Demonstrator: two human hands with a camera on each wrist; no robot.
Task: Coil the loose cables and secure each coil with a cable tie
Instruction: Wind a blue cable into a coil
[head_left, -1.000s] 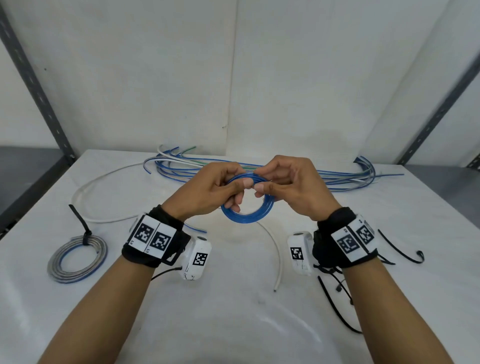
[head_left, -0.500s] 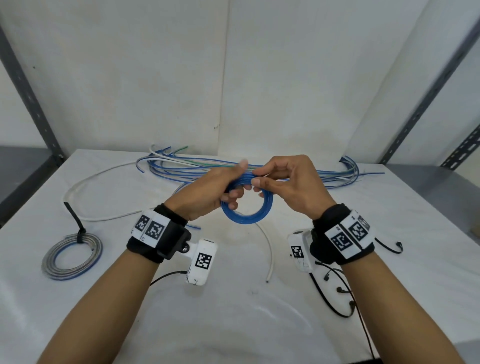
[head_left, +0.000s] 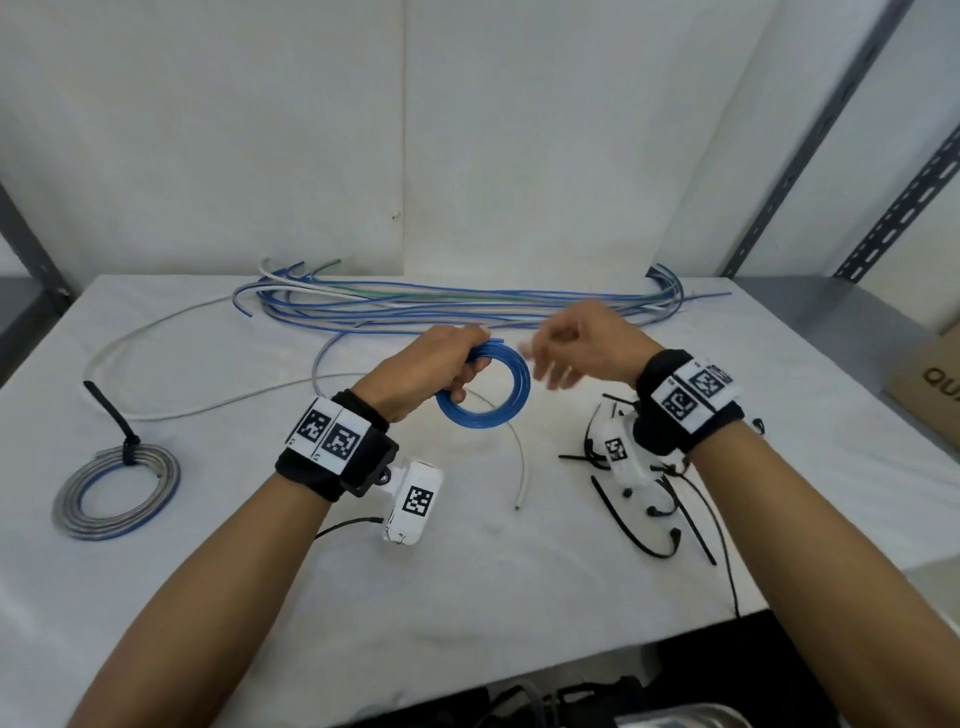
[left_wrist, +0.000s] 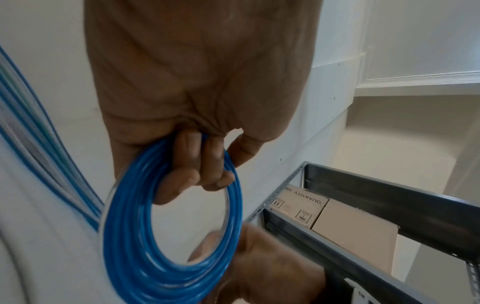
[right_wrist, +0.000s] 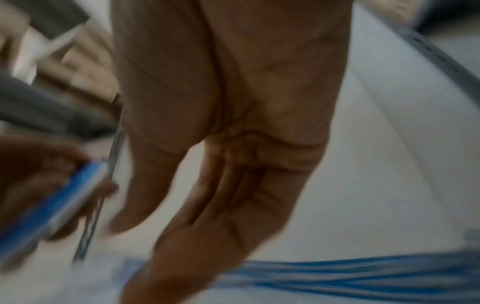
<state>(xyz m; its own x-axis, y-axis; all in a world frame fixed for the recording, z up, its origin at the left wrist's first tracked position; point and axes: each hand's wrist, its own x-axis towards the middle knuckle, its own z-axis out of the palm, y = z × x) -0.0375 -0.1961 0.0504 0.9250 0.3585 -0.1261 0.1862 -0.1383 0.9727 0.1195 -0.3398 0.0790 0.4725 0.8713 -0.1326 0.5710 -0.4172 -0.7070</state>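
Blue coil (head_left: 483, 389) up off the table (head_left: 467, 597), and the left hand (head_left: 426, 369) had it, fingers (left_wrist: 192, 170) curled through the ring and clamped on its upper left arc, the loops hanging round and slack below the knuckles. No tie on that coil that the views showed. Right hand (head_left: 582, 348) was just beside it, blurred, holding nothing; the right wrist view showed its fingers (right_wrist: 233, 205) fairly straight and lying together, thumb apart from them. A narrow gap separated that hand from the coil in the head view, so no touch there. Behind both hands a long bundle (head_left: 467, 306) of loose blue, white and green cables lay stretched along the far edge of the table. One white cable (head_left: 156, 353) looped out from it to the left and ran back toward the middle, its free end (head_left: 519, 499) lying near the front of the blue coil's shadow. Far left, well apart from the action, a finished grey coil (head_left: 117, 493) with blue in it lay flat, cinched by a black tie (head_left: 122, 431) whose tail stuck up at a slant. Under the right wrist, a scatter of spare ties (head_left: 649, 525) lay loose on the cloth. A cardboard box (head_left: 930, 384) sat on the shelf to the right.
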